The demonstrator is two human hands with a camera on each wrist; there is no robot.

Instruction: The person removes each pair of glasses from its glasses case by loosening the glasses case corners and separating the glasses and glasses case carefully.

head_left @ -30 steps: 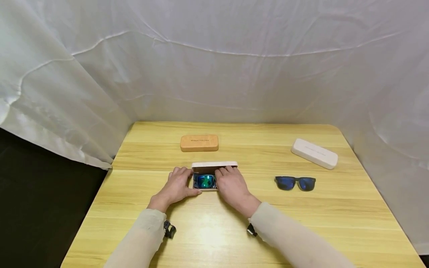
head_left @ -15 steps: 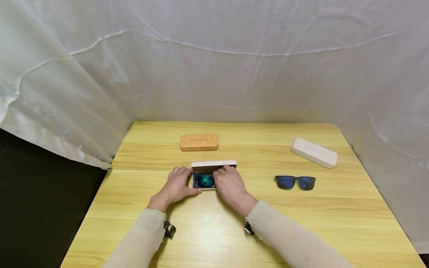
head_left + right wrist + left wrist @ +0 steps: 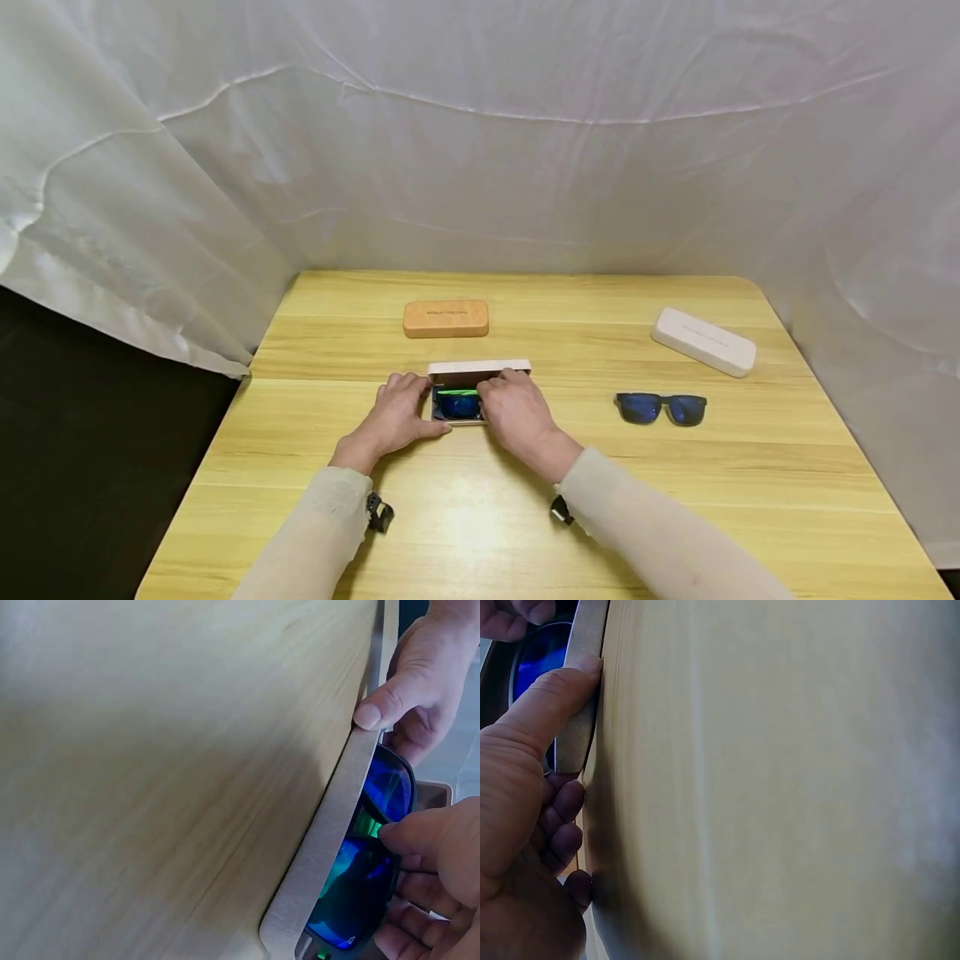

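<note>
A pale glasses case (image 3: 480, 366) stands with its lid raised near the middle of the table. Inside it are sunglasses (image 3: 459, 407) with blue-green mirrored lenses, tilted so a bright green strip shows behind the frame. My left hand (image 3: 393, 415) holds the case's left end, thumb on the front rim (image 3: 585, 712). With thumb and fingers, my right hand (image 3: 519, 417) pinches the sunglasses near the bridge, as the right wrist view shows at the lenses (image 3: 360, 892). In the head view this hand hides the right part of the case and of the sunglasses.
An orange glasses case (image 3: 446, 320) lies shut behind the raised lid. Towards the right are a white shut case (image 3: 703, 342), set at a slant, and blue-lensed sunglasses (image 3: 641, 408). White curtains (image 3: 525, 183) surround the wooden table (image 3: 465, 533).
The sunglasses in the case have tilted; their visible lens went from green to dark blue and a green strip appeared. My right hand shifted slightly left. My left hand stayed put.
</note>
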